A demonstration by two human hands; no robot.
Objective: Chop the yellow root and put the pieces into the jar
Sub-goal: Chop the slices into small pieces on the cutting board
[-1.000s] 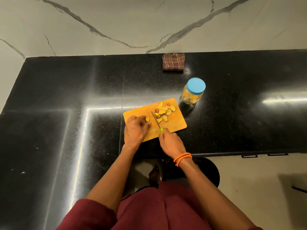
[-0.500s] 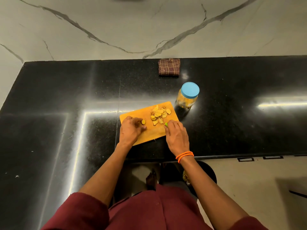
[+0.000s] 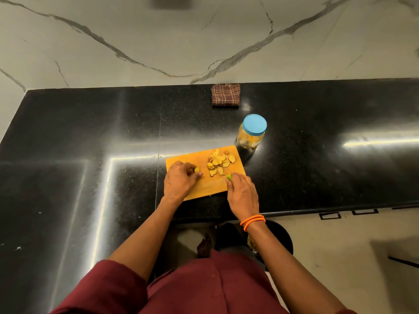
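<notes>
A stub of yellow root (image 3: 197,170) was pinched steady on the cutting board (image 3: 210,186) by the left hand (image 3: 180,180), while a green-handled knife (image 3: 229,177), blade apparently hidden, was gripped by the right hand (image 3: 242,193) just beside the slices (image 3: 218,163), the lidded jar (image 3: 251,132) beyond.

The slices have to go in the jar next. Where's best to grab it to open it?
Grip the blue lid from above, fingers round its rim: the jar stands upright, lid on top. Steady the clear body from the side, probably the right, since the board sits near-left.
</notes>
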